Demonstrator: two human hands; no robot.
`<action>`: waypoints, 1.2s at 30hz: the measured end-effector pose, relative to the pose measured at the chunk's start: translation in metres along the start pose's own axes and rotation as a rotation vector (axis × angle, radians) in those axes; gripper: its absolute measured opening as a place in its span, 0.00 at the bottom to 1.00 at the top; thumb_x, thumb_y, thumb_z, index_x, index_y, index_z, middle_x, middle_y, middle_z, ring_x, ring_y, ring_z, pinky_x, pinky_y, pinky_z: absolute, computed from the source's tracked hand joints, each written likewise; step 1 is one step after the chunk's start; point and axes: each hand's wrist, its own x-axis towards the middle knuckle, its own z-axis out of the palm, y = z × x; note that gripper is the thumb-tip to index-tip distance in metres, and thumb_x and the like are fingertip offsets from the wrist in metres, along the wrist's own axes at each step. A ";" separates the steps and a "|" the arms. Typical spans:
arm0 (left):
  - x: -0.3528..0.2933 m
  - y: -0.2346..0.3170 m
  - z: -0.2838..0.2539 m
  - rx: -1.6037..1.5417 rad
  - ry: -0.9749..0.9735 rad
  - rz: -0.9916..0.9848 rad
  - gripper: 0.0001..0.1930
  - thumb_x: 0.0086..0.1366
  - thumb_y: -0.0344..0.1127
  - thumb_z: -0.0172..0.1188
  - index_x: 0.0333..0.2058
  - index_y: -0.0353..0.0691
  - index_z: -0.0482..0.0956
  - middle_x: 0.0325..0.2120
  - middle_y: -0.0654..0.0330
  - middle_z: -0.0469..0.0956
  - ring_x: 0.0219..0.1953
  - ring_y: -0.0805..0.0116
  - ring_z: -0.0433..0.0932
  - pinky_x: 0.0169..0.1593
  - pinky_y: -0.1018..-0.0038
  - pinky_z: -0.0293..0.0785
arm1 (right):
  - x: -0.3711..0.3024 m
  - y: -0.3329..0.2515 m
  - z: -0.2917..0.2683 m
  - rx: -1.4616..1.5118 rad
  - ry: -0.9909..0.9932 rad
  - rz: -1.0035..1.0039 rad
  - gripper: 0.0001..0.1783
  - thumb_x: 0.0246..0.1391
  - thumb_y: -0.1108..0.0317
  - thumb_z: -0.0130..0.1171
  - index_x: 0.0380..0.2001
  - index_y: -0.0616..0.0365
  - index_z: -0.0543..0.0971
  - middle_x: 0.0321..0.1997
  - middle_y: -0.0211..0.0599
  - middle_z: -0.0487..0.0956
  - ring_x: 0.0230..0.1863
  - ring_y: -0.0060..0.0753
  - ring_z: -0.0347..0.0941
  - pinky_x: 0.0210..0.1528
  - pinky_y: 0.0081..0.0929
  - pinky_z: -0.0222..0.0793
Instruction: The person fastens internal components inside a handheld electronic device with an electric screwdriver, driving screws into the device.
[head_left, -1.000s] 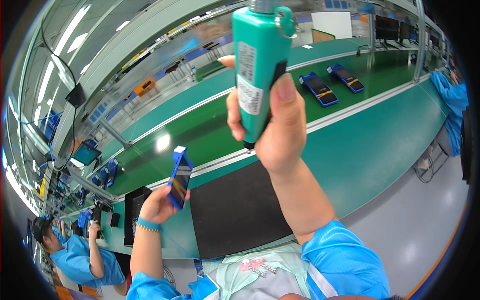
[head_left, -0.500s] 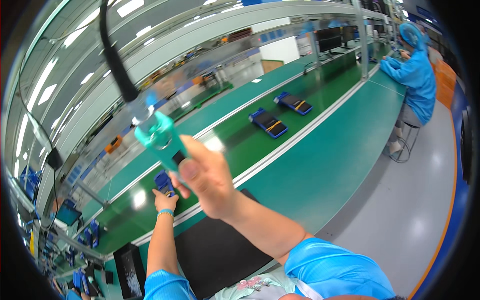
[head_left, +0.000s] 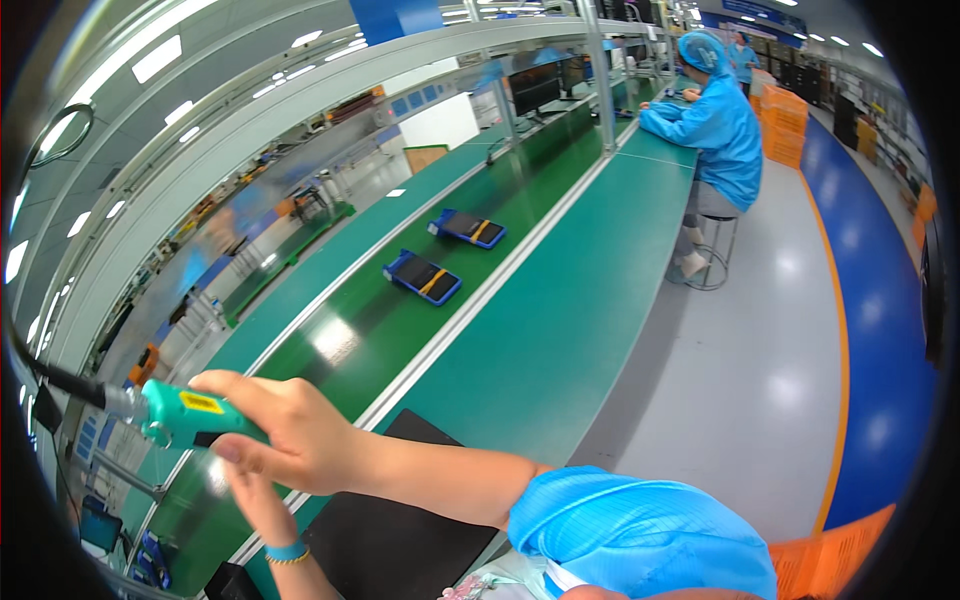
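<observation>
My right hand [head_left: 310,440] is closed around a teal, cabled tool that looks like an electric screwdriver [head_left: 180,412]. A black cable runs from its outer end toward the left edge; its working end is hidden by the hand. My left hand [head_left: 258,500] is raised just behind and below the right one, a blue band on its wrist. Its fingers are mostly covered, so its grip does not show. Farther along the green conveyor belt [head_left: 545,165] lie two blue-cased handheld devices, a nearer one [head_left: 425,278] and a farther one [head_left: 468,228], each with a yellow band.
A black mat [head_left: 400,545] lies on the teal worktop [head_left: 520,330] before me. Metal rails edge the belt, and an upright post [head_left: 600,80] stands farther along. A co-worker in blue [head_left: 725,140] sits at the far right. An orange crate [head_left: 840,555] is at lower right.
The view has swung right. My right hand and the tool now appear farther left and lower. My left hand was at a blue device on the belt; that device is now out of sight.
</observation>
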 end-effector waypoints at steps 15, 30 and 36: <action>-0.030 0.111 0.017 -0.383 -0.179 0.142 0.30 0.73 0.42 0.56 0.67 0.35 0.61 0.65 0.44 0.64 0.64 0.51 0.67 0.65 0.58 0.64 | -0.033 0.012 0.051 -0.156 -0.497 0.115 0.46 0.58 0.75 0.51 0.74 0.67 0.41 0.62 0.58 0.67 0.53 0.60 0.69 0.59 0.41 0.66; -0.024 0.116 -0.027 -0.423 0.197 0.225 0.23 0.71 0.31 0.49 0.62 0.28 0.63 0.61 0.39 0.69 0.61 0.50 0.73 0.59 0.58 0.76 | -0.013 0.027 0.029 -0.503 -0.226 -0.074 0.40 0.54 0.66 0.64 0.68 0.64 0.62 0.44 0.47 0.73 0.44 0.48 0.73 0.49 0.41 0.69; -0.022 0.112 -0.044 -0.358 0.306 0.400 0.20 0.71 0.31 0.50 0.59 0.28 0.67 0.50 0.48 0.74 0.31 0.76 0.69 0.30 0.80 0.63 | -0.010 0.101 -0.013 -0.657 -0.129 0.301 0.30 0.54 0.66 0.61 0.59 0.64 0.69 0.50 0.54 0.73 0.51 0.59 0.71 0.55 0.46 0.69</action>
